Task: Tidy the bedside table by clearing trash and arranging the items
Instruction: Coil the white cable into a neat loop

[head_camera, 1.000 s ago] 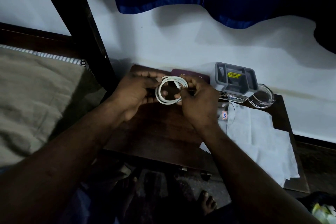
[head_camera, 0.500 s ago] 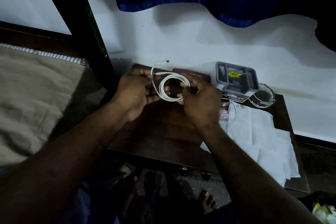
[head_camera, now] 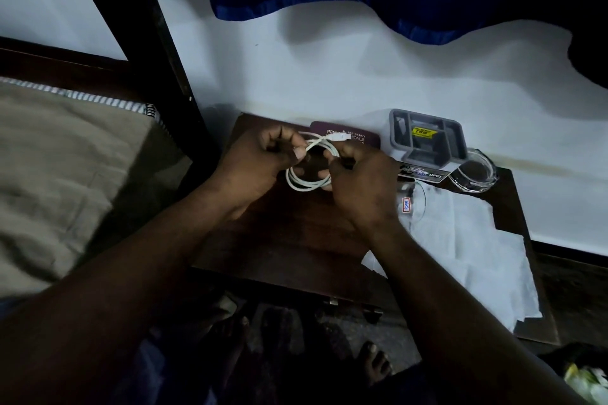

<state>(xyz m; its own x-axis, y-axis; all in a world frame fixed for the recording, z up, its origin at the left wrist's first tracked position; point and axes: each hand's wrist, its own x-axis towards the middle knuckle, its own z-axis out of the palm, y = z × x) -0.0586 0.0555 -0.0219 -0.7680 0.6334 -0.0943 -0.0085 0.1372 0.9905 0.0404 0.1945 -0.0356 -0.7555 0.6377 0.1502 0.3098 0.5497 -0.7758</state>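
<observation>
My left hand and right hand pinch a coiled white cable over the surface; I should keep loops even, tucking the end at twelve o'clock.

Left hand pinching white cable, right hand gripping its coil, forearms converging

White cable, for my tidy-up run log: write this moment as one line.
step: coiling white cable | left hand: pinches it | right hand: grips coil | over: bedside table | on table: white paper, glass dish, grey tray
</observation>
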